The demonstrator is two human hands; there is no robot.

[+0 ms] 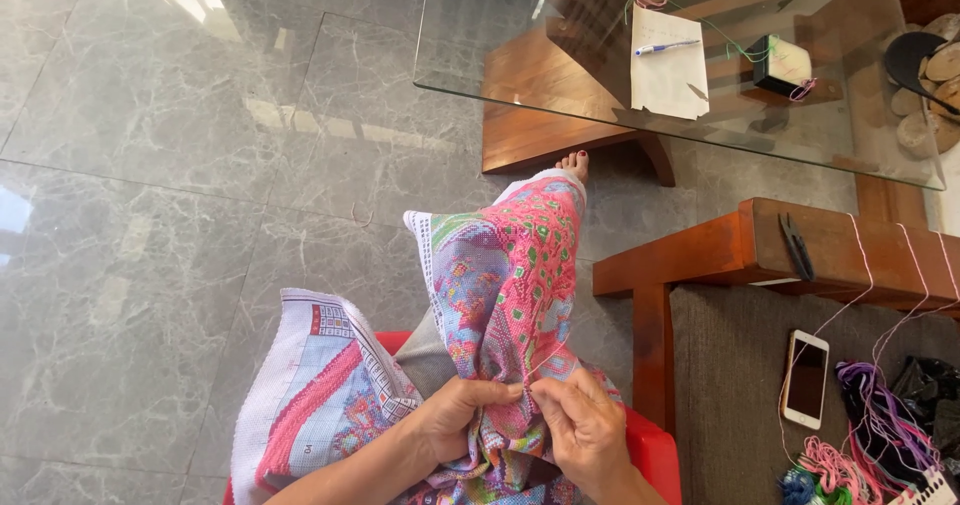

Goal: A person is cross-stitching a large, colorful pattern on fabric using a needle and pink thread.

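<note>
No proper container is seen; the nearest thing to one is the brown cushioned seat point(740, 365) to the right of the fingers, on which a white smartphone point(806, 378) and a heap of loose embroidery threads point(880, 440) in pink, purple, green and blue are laid, with a dark plastic bag point(925, 380) beside them. The embroidered canvas point(500, 295), worked in pink, blue and green, is draped over the lap and knee and is bunched just under the fingertips. The left hand point(462, 415) is curled, its fingers closed on a fold of the canvas; the right hand point(580, 427) is brought close against it, thumb and forefinger pinched together at the cloth, though whether a needle is held there cannot be told. A thin thread is seen running up and to the right from the fingers. Beyond the fingers, a pair of small black snips point(797, 248) is rested on the wooden armrest point(720, 250). Farther off, a glass-topped table point(480, 55) carries a sheet of paper point(668, 70) with a pen point(665, 48) and a small box wound with thread point(782, 63). The floor point(180, 215) is of polished grey marble tile.
</note>
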